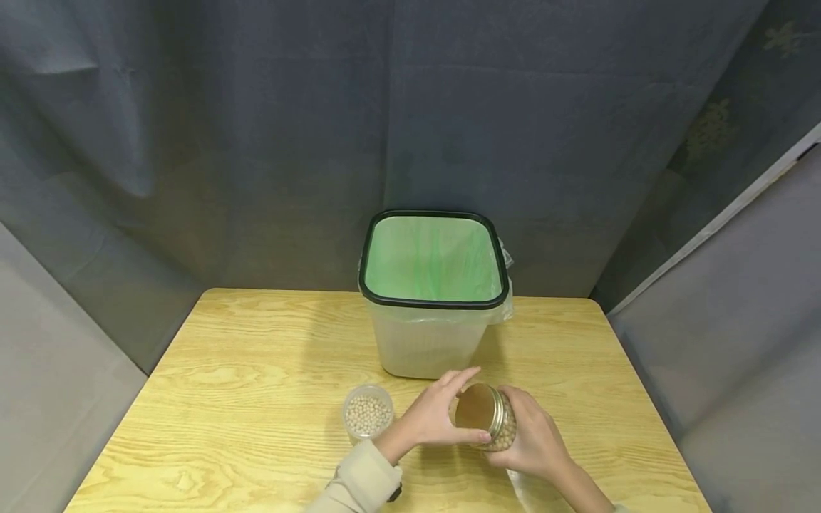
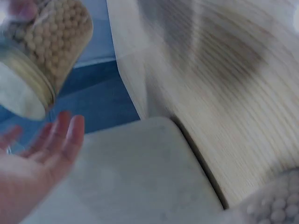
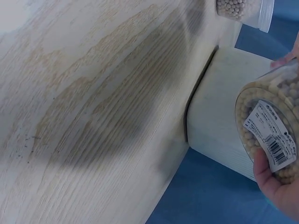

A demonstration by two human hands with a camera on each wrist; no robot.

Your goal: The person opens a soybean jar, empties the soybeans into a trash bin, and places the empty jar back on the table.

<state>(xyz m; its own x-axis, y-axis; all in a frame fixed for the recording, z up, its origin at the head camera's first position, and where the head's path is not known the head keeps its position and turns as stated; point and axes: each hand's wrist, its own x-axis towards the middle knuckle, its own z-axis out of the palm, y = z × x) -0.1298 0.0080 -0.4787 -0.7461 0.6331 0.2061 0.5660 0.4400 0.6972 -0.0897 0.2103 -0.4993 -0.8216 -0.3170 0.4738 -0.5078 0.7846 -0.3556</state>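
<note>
The right hand [image 1: 534, 438] grips a clear, round, gold-rimmed jar [image 1: 485, 415] — tilted, probably so its end faces the left hand [image 1: 436, 415] (spread wide, gripping nothing).

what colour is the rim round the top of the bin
Black; the rim of the bin shows best in the head view.

bin [image 1: 426, 342] on table [image 1: 256, 399], behind jar [image 1: 504, 425] | tub [image 1: 368, 415] left of jar

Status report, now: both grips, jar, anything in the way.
Right grip holds jar, tilted. Left grip open at its lid end. Cup beside left wrist, bin beyond jar; neither between grips and jar.
</note>
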